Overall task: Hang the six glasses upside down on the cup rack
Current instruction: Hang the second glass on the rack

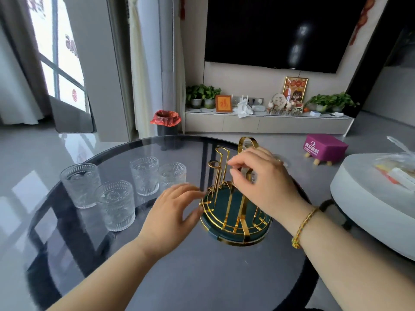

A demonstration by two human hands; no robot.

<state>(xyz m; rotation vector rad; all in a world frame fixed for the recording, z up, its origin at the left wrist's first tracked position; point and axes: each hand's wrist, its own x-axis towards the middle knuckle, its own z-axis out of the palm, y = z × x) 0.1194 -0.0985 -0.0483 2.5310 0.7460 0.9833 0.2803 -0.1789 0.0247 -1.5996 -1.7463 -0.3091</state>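
Head view: four clear embossed glass tumblers (pixel 116 189) stand upright on the round dark glass table (pixel 202 277), left of the gold-wire cup rack on its green round base (pixel 234 212). None hung yet; I can't find the other two (possibly hidden behind the hand). Left hand (pixel 173 212), fingers loosely spread, touches the base rim. Right hand (pixel 262 182) curls over the prongs, seemingly pinching one, grip unclear. Risks: rack slides or tips on slick glass if pushed; a left elbow sweep knocks tumblers.
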